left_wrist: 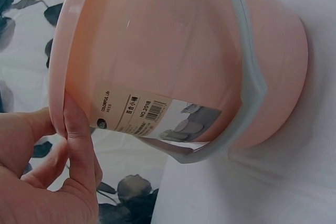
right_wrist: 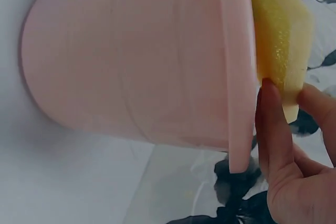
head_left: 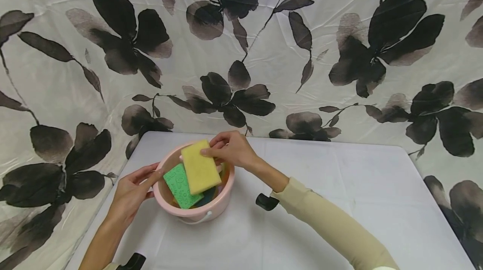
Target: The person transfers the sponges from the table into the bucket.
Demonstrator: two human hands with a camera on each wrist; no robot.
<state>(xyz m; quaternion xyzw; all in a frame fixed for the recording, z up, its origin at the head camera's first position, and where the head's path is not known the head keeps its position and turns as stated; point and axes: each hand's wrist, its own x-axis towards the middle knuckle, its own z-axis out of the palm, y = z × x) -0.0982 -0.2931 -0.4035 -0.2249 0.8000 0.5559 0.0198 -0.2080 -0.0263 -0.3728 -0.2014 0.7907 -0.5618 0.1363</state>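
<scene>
A pink bucket (head_left: pixel 222 207) stands on the white table, and its pale handle (left_wrist: pixel 251 98) hangs down against the side. My left hand (head_left: pixel 130 194) pinches the bucket's rim at the left; in the left wrist view the thumb and fingers meet across the rim (left_wrist: pixel 59 72). With thumb and fingers, my right hand (head_left: pixel 235 150) holds a yellow sponge (head_left: pixel 200 167) by its upper right edge, over the bucket's mouth. Below it a green sponge (head_left: pixel 180 186) with a patterned face leans inside the bucket. Other items beneath, one dark, are mostly hidden.
The white table (head_left: pixel 320 203) extends to the right of the bucket. Behind it hangs a pale cloth (head_left: pixel 294 60) with dark flowers. A printed label (left_wrist: pixel 152 114) is stuck on the bucket's side. A black wrist device (head_left: pixel 267 202) sits below the right sleeve.
</scene>
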